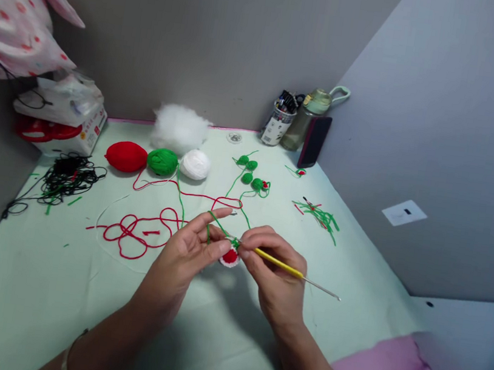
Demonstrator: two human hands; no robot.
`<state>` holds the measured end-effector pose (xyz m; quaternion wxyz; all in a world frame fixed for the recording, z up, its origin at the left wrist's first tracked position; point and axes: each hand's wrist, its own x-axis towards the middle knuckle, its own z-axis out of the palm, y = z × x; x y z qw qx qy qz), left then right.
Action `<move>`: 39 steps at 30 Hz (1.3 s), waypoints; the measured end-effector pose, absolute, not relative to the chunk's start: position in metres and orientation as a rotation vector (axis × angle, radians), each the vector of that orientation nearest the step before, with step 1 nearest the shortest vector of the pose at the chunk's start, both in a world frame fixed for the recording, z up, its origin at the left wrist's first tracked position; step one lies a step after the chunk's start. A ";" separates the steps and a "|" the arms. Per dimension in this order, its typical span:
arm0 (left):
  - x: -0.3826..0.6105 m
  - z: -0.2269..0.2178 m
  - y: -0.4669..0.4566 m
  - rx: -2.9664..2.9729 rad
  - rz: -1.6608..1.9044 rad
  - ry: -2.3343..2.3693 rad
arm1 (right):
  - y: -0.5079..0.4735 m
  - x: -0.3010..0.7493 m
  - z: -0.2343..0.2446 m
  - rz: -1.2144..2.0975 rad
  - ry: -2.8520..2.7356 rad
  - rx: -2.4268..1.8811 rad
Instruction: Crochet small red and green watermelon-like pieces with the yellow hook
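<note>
A round red-and-white crocheted yarn piece (230,257) is pinched at its ten o'clock by the left hand (182,255); at two o'clock, a yellow-handled metal hook (282,264) is gripped by the right hand (281,288)

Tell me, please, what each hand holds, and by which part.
The right hand holds the crochet hook by the front of its yellow handle; the left hand pinches the red and white crocheted piece by its edge, green yarn over a finger.
</note>
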<state>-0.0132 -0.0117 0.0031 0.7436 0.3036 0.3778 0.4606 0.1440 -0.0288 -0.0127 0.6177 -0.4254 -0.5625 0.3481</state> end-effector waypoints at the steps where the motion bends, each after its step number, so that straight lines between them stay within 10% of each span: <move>1: -0.012 0.003 -0.012 0.662 1.004 0.821 | -0.030 0.144 -0.013 0.755 -1.324 -0.992; 15: -0.011 -0.003 -0.014 0.640 1.010 0.772 | -0.043 0.155 -0.007 -0.165 -2.027 -0.938; 39: -0.010 -0.007 -0.012 0.759 1.012 0.904 | -0.033 0.161 -0.007 0.438 -1.763 -1.183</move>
